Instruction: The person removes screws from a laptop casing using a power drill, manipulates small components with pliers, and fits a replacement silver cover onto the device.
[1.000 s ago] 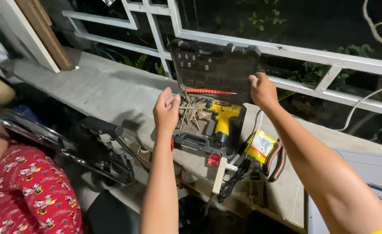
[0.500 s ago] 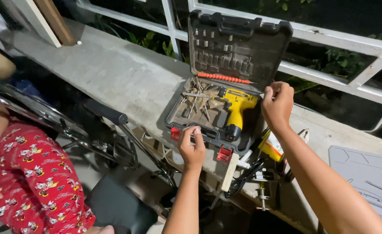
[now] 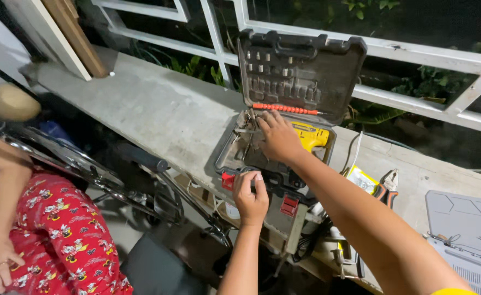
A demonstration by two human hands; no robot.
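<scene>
A dark grey tool case (image 3: 300,71) stands open on a concrete ledge (image 3: 158,109), its lid upright with sockets and an orange-handled bit row (image 3: 284,108). A yellow power drill (image 3: 312,136) lies in the case. My right hand (image 3: 276,136) reaches into the tray's left part, fingers down among loose metal bits, beside the drill. My left hand (image 3: 251,198) grips the case's front edge between two red latches (image 3: 228,180).
A white railing (image 3: 415,52) runs behind the ledge. Pliers (image 3: 388,183), a yellow packet (image 3: 361,179) and a grey lid (image 3: 464,218) lie right. A bicycle frame (image 3: 142,180) stands below. Another person in red patterned clothing (image 3: 60,235) sits at left.
My right hand moved from the drill's right side into the tray's left part. My left hand stays at the front edge. The view has shifted closer.
</scene>
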